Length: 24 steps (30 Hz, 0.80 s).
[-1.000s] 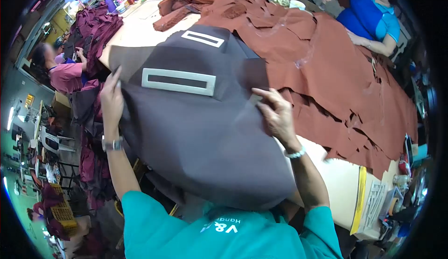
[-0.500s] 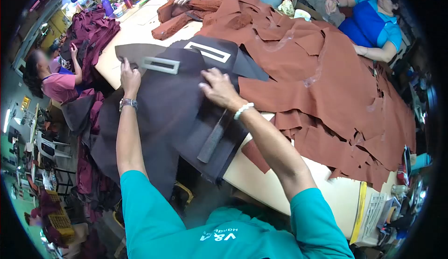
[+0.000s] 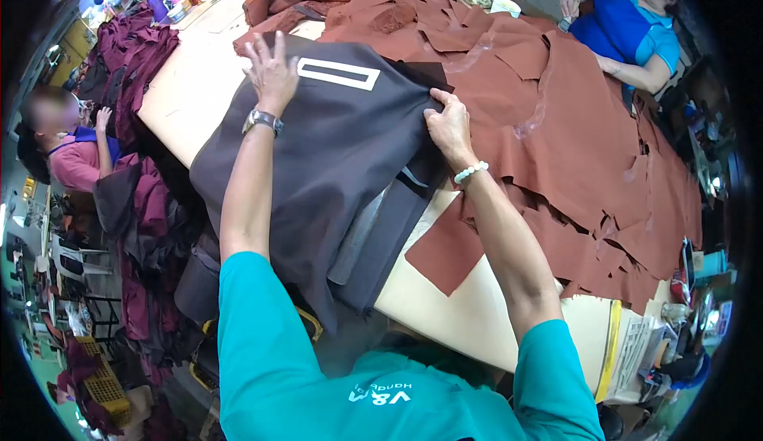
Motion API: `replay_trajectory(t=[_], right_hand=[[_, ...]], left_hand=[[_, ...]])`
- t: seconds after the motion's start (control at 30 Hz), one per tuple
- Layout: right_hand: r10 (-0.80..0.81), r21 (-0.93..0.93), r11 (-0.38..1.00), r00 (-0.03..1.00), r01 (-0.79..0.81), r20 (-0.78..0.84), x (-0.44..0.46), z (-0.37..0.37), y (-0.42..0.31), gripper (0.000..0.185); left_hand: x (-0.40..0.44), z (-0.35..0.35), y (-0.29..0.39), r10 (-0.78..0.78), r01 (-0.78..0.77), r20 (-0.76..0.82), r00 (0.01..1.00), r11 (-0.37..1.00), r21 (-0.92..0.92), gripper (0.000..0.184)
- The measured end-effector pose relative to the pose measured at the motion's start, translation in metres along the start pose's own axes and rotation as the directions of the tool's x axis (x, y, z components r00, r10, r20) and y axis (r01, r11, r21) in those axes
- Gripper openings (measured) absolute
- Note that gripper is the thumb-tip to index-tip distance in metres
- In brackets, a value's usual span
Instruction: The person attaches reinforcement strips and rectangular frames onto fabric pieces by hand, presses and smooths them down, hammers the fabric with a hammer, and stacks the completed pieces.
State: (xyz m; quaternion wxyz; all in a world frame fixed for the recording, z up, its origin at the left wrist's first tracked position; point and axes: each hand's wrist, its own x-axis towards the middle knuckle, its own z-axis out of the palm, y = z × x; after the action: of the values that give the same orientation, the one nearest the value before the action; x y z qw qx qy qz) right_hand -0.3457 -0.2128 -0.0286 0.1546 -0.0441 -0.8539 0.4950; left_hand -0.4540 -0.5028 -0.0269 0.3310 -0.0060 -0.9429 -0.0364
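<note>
A large sheet of dark brown leather (image 3: 318, 147) lies over the table, its near part hanging past the edge. On it rests a pale rectangular frame with a long slot (image 3: 340, 74). My left hand (image 3: 273, 73) is spread flat on the leather, beside the frame's left end. At the sheet's right corner, my right hand (image 3: 451, 127) pinches the leather edge between thumb and fingers. A long grey bar (image 3: 359, 234) shows partly from under the sheet, on more dark leather (image 3: 389, 238).
Rust-brown leather pieces (image 3: 556, 139) cover the table's right side. The pale tabletop (image 3: 453, 314) shows in front. Maroon material (image 3: 131, 67) is heaped at left. Co-workers stand at the left (image 3: 75, 155), far side and right (image 3: 624, 35). A yellow crate (image 3: 103, 381) stands lower left.
My left hand has let go of the leather's edge and moved right, fingers spreading. My right hand has moved right and gripped the sheet's corner. The second slotted frame no longer shows.
</note>
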Motion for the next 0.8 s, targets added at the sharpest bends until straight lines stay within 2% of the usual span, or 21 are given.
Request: replay_trajectory(t=[0.07,0.1,0.13,0.17,0.2,0.27,0.33,0.47,0.57,0.67,0.73,0.8], right_hand=[[0.049,0.068,0.996,0.998,-0.051,0.030,-0.007,-0.001,-0.008,0.053],[0.000,0.157,0.988,1.000,-0.002,0.015,-0.009,0.007,0.001,0.064],[0.026,0.326,0.944,0.997,-0.047,0.069,-0.019,0.010,-0.002,0.072],[0.006,0.370,0.928,0.996,-0.038,0.088,-0.033,0.014,-0.008,0.076],[-0.015,0.415,0.909,0.994,-0.031,0.106,-0.050,0.016,-0.018,0.081],[-0.064,0.368,0.930,0.989,0.011,0.133,-0.088,0.014,-0.049,0.088],[-0.154,0.470,0.881,0.970,0.047,0.191,-0.119,0.020,-0.061,0.092],[-0.235,0.520,0.852,0.927,0.051,0.293,-0.178,0.028,-0.078,0.093],[-0.229,0.574,0.814,0.859,-0.089,0.459,-0.199,0.026,-0.087,0.088],[-0.287,0.712,0.699,0.884,-0.069,0.368,-0.187,-0.002,-0.106,0.077],[-0.165,0.810,0.516,0.895,-0.279,0.414,-0.181,-0.027,-0.118,0.073],[-0.265,0.643,0.760,0.861,-0.090,0.434,-0.186,-0.028,-0.091,0.073]], left_hand=[[-0.008,0.002,0.011,0.099,-0.092,0.046,0.994,0.987,-0.128,0.057],[-0.017,-0.005,0.023,0.120,-0.082,0.250,0.961,0.984,-0.159,0.058],[-0.025,-0.014,0.034,0.142,-0.065,0.441,0.886,0.981,-0.185,0.060],[-0.033,-0.001,0.035,0.150,-0.047,0.472,0.869,0.974,-0.223,0.061],[-0.033,0.000,0.035,0.156,-0.051,0.468,0.870,0.972,-0.229,0.062],[-0.025,-0.010,0.037,0.148,-0.032,0.554,0.819,0.976,-0.213,0.062],[-0.024,-0.007,0.036,0.155,-0.039,0.563,0.812,0.976,-0.214,0.062],[-0.023,-0.002,0.032,0.167,-0.044,0.564,0.809,0.973,-0.226,0.062],[-0.019,-0.004,0.034,0.156,-0.031,0.604,0.781,0.977,-0.212,0.062],[-0.012,-0.002,0.032,0.155,-0.056,0.640,0.753,0.983,-0.173,0.061],[-0.011,0.000,0.031,0.154,-0.063,0.654,0.740,0.985,-0.160,0.061],[-0.010,0.001,0.032,0.145,-0.044,0.666,0.732,0.985,-0.166,0.062]])
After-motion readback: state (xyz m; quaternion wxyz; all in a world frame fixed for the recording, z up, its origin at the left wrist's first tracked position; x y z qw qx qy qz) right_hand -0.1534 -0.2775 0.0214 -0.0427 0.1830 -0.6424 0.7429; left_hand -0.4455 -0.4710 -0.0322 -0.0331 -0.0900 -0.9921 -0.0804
